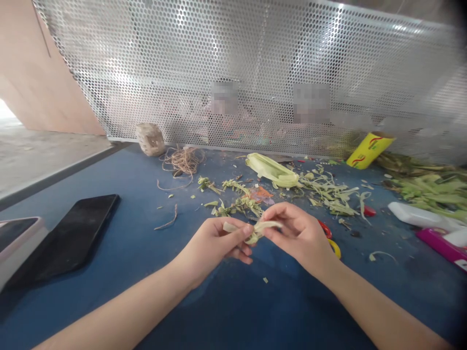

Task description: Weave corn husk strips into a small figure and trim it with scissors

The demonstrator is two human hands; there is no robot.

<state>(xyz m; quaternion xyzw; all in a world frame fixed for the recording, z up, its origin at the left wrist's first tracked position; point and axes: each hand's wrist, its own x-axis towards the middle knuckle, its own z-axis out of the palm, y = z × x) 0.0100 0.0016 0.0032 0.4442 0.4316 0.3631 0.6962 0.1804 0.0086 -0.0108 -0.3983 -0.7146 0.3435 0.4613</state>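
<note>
Between my two hands is a pale green husk strip (268,225), folded or knotted in the middle. My left hand (215,238) pinches it between thumb and fingers, and a short end sticks out past the thumb. The fingers of my right hand (301,236) close on its other end. Just beyond the hands lie small braided green pieces (237,206) and a larger pale green husk (272,170). Scissors (333,248) with red and yellow handles are partly hidden behind my right hand.
Brown twine (184,160) lies tangled near a beige roll (150,139). A black phone (69,238) is at left. Shredded strips (333,192), a yellow tube (370,150) and a white-and-purple object (440,243) are at right. A perforated metal panel (182,63) borders the blue table (138,262).
</note>
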